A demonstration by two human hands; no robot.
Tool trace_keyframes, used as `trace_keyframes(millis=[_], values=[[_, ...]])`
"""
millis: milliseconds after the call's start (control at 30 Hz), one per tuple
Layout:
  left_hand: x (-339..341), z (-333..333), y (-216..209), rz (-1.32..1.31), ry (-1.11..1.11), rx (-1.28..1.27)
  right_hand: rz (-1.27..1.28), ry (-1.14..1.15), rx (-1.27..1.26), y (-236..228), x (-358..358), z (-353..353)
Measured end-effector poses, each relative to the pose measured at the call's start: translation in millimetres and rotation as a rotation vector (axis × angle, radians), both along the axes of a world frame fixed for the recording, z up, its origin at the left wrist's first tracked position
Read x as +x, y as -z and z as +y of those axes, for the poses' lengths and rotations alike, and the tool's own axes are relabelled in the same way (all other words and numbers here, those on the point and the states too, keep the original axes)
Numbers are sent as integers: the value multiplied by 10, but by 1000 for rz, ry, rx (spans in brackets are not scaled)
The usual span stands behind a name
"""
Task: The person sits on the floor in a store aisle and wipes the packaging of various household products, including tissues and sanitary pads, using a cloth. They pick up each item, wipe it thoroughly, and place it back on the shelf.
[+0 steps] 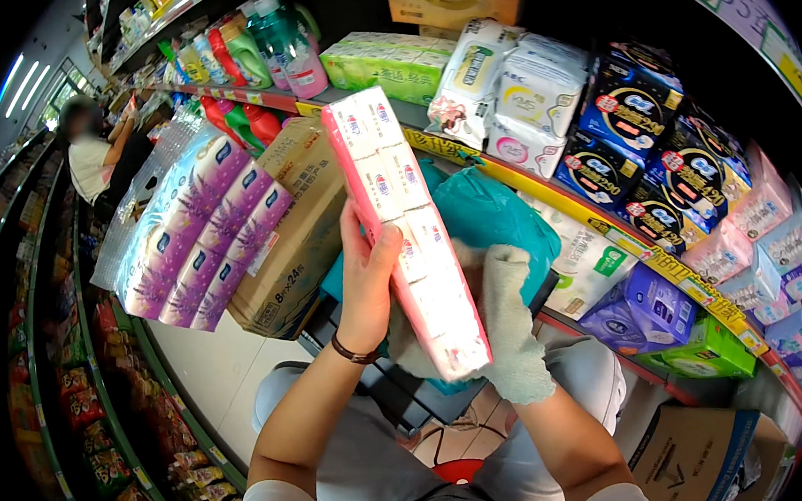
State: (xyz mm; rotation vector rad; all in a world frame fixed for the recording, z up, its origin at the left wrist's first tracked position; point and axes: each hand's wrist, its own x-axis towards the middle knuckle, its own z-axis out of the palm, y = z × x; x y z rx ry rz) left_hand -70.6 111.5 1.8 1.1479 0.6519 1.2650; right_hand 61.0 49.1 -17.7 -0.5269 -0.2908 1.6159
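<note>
My left hand (367, 286) is closed round a long pink-and-white pack of tissues (410, 240), held tilted in front of me, thumb on its face. A bracelet circles that wrist. Grey fabric like a towelling mitt or cloth (516, 336) covers my right hand, which is against the pack's lower right side. Fabric also shows left of the pack. The fingers inside are hidden. Behind the pack lies a teal plastic bag (497, 210).
Purple wrapped toilet rolls (202, 238) stand left beside a cardboard carton (277, 288). Shelves on the right hold sanitary pad packs (625, 101) and tissue packs (646, 307). An opened carton (695, 453) sits lower right. A person (97, 157) is far left, near snack shelves (102, 396).
</note>
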Motion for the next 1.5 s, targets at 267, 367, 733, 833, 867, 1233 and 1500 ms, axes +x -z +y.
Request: trace_keyframes(millis=[267, 367, 733, 833, 867, 1233, 1500], values=[[81, -96, 73, 506, -314, 238, -1452, 270, 458, 592, -200, -328], [213, -314, 9, 739, -227, 294, -1225, 356, 81, 420, -109, -229], [436, -806, 47, 1127, 60, 566, -592, 397, -271, 389, 1069, 180], [400, -845, -20, 1167, 154, 485, -140, 295, 27, 196, 956, 72], [375, -831, -10, 1090, 176, 457, -54, 245, 31, 90, 923, 57], [218, -546, 68, 125, 805, -375, -109, 75, 387, 103, 1116, -20], [105, -457, 289, -309, 1055, -829, -16, 319, -180, 33, 1079, -75]])
